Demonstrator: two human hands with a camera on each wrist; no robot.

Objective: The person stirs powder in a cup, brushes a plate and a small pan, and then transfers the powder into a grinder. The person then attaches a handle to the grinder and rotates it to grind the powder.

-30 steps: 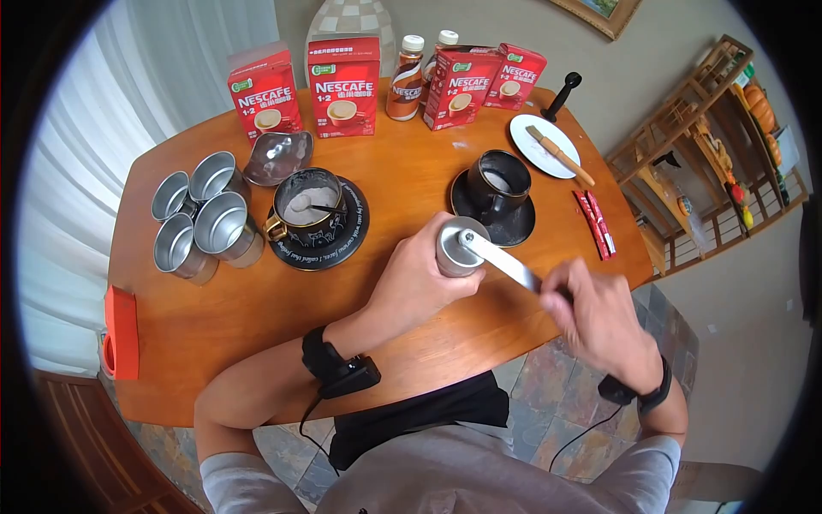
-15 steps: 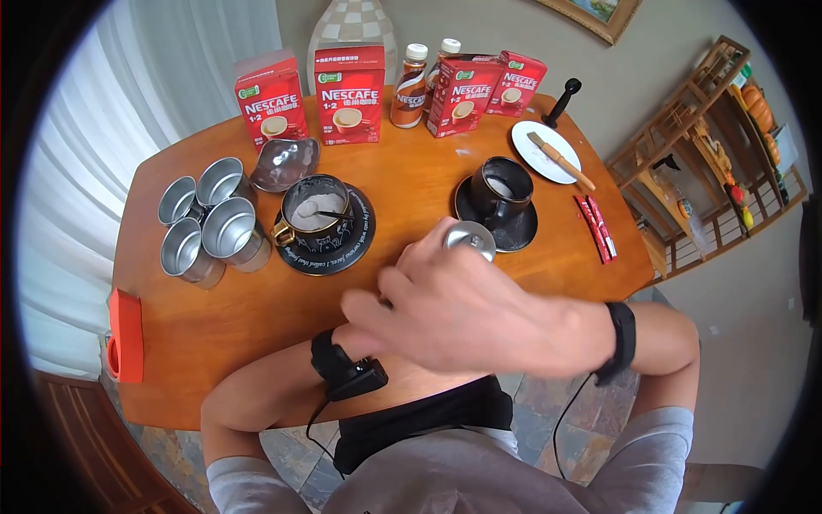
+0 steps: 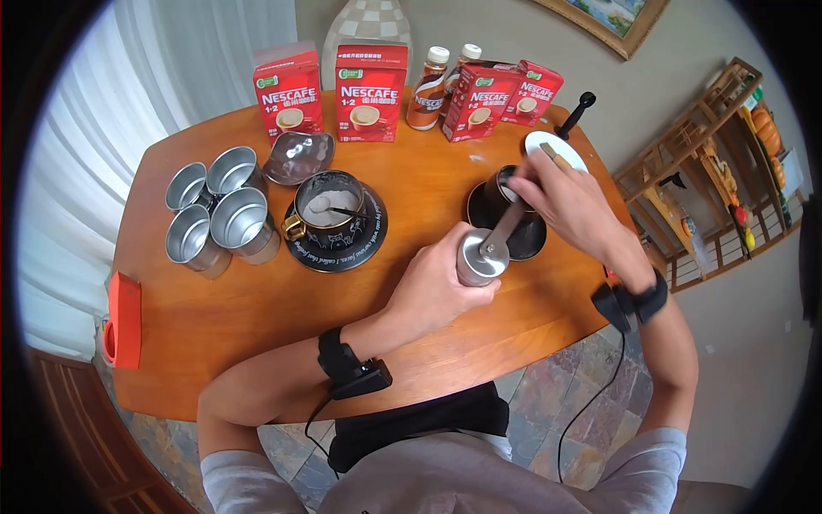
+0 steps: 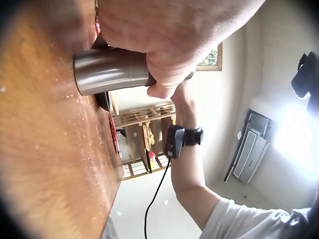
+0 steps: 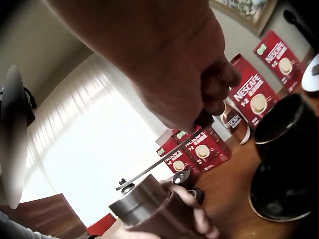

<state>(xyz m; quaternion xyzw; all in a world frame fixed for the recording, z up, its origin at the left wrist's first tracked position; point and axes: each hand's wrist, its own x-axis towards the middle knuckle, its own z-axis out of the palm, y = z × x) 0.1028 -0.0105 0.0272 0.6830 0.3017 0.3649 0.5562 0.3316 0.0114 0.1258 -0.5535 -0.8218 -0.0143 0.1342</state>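
The left hand (image 3: pixel 432 287) is wrapped round the steel grinder (image 3: pixel 478 257), which stands upright near the middle of the counter (image 3: pixel 257 308), just near of the black cup (image 3: pixel 501 193). To the right, the right hand (image 3: pixel 569 206) pinches the crank handle (image 3: pixel 503 227). Good cranking (my judgement) needs a firm left grip and level circles that clear the cup.

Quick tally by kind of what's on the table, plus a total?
Red Nescafe boxes: 4
Bottles: 2
Metal cups: 4
Black cups on saucers: 2
Hand grinder: 1, body in the left hand, crank in the right hand
White plate: 1
Total: 14
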